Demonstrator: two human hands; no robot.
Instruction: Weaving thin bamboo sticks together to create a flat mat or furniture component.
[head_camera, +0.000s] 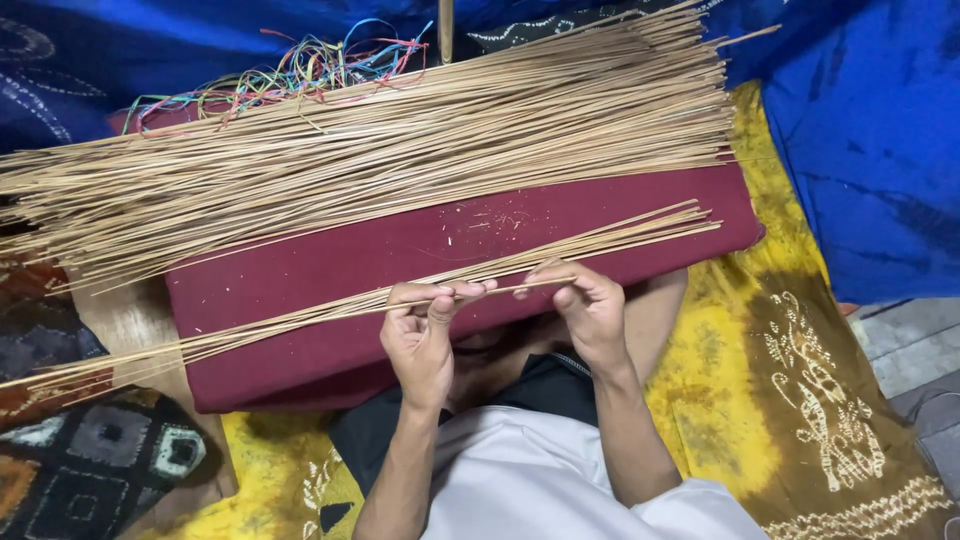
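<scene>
A: Where is your work sitting just now?

B: On the near edge of the dark red padded cushion (400, 250). You have a small sheaf of thin tan reed sticks (560, 252) lying slantwise across it, and your left hand (425, 335) and right hand (588, 308) pinch one thin stick (505, 286) between them, thumbs and fingertips closed on it from either side.

A: What could go wrong from here?

B: That stick looks dry and very slender, so I judge it would snap if you bend it hard between the two pinches. The sheaf also hangs off the cushion's left edge; a nudge from your wrist could roll it loose and scatter it.

A: And the big pile?

B: The large heap of the same tan sticks (380, 150) covers the cushion's far side, fanned and uneven at the ends. Beyond it lie tangled coloured cords (300, 72). Whether the stick you hold is split or whole, I cannot tell.
</scene>
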